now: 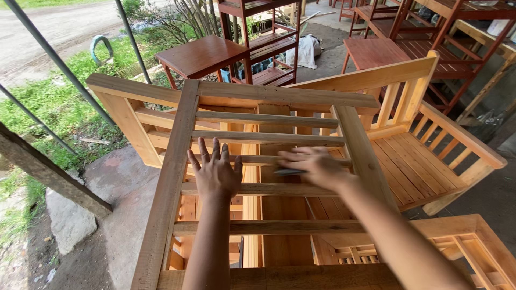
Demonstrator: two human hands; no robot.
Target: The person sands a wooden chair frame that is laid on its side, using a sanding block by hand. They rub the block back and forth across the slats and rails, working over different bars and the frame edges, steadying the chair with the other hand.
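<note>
Left hand (215, 172) flat and spread on the slatted frame (258, 161), right hand (314, 166) pinching sandpaper (287, 172) near its right rail, a slip could mean splinters

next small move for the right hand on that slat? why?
Probably another short stroke along the slat: the right hand presses a small dark piece, likely sandpaper, against it, while the left hand lies flat, bracing the unfinished frame.

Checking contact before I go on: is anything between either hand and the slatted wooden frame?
Nothing under the left hand; it lies flat on the slats of the frame. The right hand presses a thin dark sheet onto a slat.
</note>
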